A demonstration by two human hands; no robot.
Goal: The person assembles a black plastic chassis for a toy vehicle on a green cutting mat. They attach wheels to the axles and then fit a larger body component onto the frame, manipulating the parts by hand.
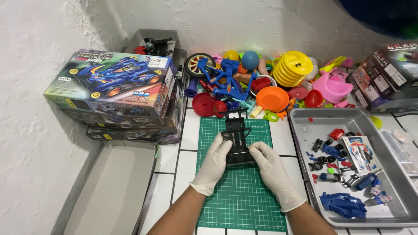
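Closest to you, both forearms come up from the bottom edge, and you've got white gloves on. Your left hand [214,165] is curled around the left side of the black toy car chassis [237,139], fingers closed on its near end. Your right hand [272,172] is doing the same on the right side, thumb and fingers pinched on the near corner. So the chassis is gripped from both sides, sitting lengthwise over the upper middle of the green cutting mat [239,196], far end pointing away from you. Can't tell whether it's resting on the mat or lifted a bit.

The mat lies on the white tiled tabletop [185,161]. Off to your right is a metal tray [305,122] with small black wheels, red bits, a blue car body shell [344,204] at its near end and a sticker sheet [359,152]. To your left there's an empty grey box lid [113,187].

Further back on the left, a toy car kit box [115,82] showing a blue racer is stacked on other boxes. Along the wall beyond the mat is a pile of colourful plastic toys [265,80], including a blue bicycle and a stack of yellow plates.
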